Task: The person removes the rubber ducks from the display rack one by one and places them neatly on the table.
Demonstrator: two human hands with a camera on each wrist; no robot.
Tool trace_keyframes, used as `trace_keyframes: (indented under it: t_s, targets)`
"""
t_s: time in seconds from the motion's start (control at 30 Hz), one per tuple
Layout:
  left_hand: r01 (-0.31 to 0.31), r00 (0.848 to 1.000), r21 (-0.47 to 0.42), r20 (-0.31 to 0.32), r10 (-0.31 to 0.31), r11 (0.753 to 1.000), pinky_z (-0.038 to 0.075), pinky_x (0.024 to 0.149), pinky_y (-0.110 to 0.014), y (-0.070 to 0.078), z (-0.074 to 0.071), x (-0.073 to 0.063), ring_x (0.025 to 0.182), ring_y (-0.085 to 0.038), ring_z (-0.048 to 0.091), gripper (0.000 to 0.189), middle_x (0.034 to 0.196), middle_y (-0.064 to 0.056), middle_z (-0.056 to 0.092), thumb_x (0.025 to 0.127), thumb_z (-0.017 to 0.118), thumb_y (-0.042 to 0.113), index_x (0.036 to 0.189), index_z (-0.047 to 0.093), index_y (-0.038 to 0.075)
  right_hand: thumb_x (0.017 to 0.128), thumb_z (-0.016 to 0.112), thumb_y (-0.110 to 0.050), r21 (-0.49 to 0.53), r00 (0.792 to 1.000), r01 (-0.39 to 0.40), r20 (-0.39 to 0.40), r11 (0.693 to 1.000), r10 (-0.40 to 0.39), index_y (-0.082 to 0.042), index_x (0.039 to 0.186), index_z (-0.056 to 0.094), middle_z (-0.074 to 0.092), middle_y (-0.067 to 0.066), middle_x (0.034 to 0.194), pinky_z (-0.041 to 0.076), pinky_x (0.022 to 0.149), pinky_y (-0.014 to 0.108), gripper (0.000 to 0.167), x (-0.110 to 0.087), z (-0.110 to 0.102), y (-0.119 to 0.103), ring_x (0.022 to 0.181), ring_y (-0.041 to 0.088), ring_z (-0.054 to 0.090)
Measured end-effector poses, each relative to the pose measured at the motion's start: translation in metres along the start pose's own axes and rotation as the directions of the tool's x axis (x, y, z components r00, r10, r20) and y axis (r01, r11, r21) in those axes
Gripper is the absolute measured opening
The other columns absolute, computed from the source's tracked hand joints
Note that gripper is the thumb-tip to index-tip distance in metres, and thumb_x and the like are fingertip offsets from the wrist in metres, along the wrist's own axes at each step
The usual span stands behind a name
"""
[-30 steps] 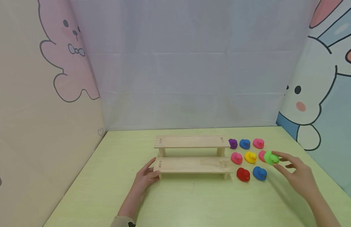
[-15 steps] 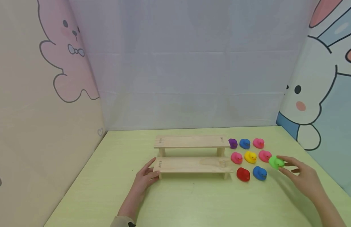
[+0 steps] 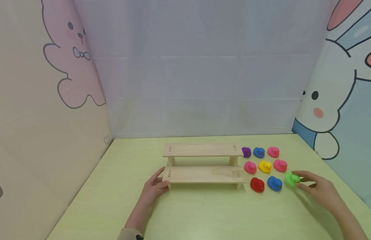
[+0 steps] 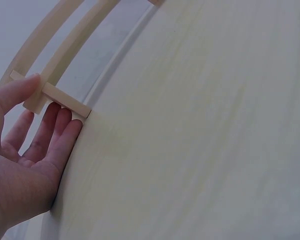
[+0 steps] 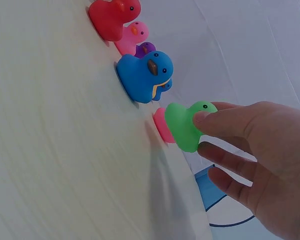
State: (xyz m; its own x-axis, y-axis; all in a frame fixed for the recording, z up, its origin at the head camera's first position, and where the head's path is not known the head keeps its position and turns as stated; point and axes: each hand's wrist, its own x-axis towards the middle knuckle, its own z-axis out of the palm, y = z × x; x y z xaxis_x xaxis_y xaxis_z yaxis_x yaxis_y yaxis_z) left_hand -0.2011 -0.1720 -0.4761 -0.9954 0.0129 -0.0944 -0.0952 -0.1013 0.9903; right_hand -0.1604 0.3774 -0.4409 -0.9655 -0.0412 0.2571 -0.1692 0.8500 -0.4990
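A two-tier wooden shelf (image 3: 203, 174) stands on the pale green table. At its left end my left hand (image 3: 154, 186) holds the lower tier; in the left wrist view the thumb (image 4: 25, 90) lies on the wood and the fingertips are by the leg. On the right, my right hand (image 3: 322, 191) pinches a green rubber duck (image 3: 292, 179) between thumb and fingers. That duck is right of the blue duck (image 3: 275, 183) in the front row; whether it touches the table cannot be told. A red duck (image 3: 257, 184) sits further left.
Behind the front row sit a yellow duck (image 3: 265, 166), two pink ducks, and a back row with a purple duck (image 3: 246, 152), a blue and a pink one. Curtains with cartoon animals enclose the table (image 3: 203, 213) at the back and sides.
My right hand has brought the green duck to the right and down, away from the middle-row pink duck it partly covered. My left hand has stayed at the shelf.
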Motion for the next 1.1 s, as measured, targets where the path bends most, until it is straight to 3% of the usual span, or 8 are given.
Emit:
trace_keyframes:
  t_s: [0.1, 0.53, 1.03, 1.1]
  targets:
    - [0.002, 1.000, -0.003, 0.001, -0.002, 1.000, 0.054, 0.085, -0.036, 0.000, 0.000, 0.000, 0.099, -0.027, 0.063, 0.066, 0.115, -0.017, 0.058, 0.089, 0.071, 0.009, 0.149, 0.042, 0.013, 0.086, 0.074, -0.009, 0.008, 0.999, -0.022, 0.045, 1.000, 0.022, -0.001, 0.122, 0.063, 0.064, 0.025, 0.112, 0.053, 0.063, 0.026, 0.039, 0.001, 0.000, 0.001, 0.092, 0.038, 0.062]
    - [0.004, 1.000, -0.001, -0.008, -0.004, 1.000, 0.054, 0.085, -0.036, 0.001, 0.000, 0.000, 0.097, -0.025, 0.063, 0.066, 0.115, -0.017, 0.058, 0.088, 0.072, 0.009, 0.148, 0.044, 0.012, 0.086, 0.073, -0.006, 0.037, 0.995, -0.026, 0.102, 0.999, 0.022, 0.001, 0.122, 0.063, 0.061, 0.026, 0.117, 0.057, 0.068, 0.041, 0.038, 0.004, 0.002, 0.010, 0.092, 0.037, 0.062]
    - [0.010, 1.000, 0.006, -0.014, -0.010, 1.000, 0.054, 0.086, -0.037, 0.002, 0.000, -0.001, 0.098, -0.025, 0.063, 0.065, 0.114, -0.018, 0.058, 0.088, 0.072, 0.009, 0.148, 0.044, 0.013, 0.088, 0.072, -0.008, 0.043, 0.991, -0.027, 0.131, 0.999, 0.021, 0.003, 0.123, 0.061, 0.060, 0.026, 0.119, 0.057, 0.069, 0.041, 0.039, 0.008, 0.000, 0.014, 0.092, 0.034, 0.062]
    - [0.010, 1.000, 0.006, -0.011, -0.010, 1.000, 0.053, 0.087, -0.038, 0.002, 0.000, -0.001, 0.098, -0.025, 0.063, 0.066, 0.115, -0.018, 0.058, 0.088, 0.071, 0.009, 0.148, 0.044, 0.012, 0.088, 0.072, -0.009, 0.029, 0.991, -0.031, 0.134, 0.999, 0.027, 0.002, 0.124, 0.062, 0.060, 0.025, 0.120, 0.057, 0.068, 0.035, 0.039, 0.008, 0.000, 0.014, 0.090, 0.027, 0.063]
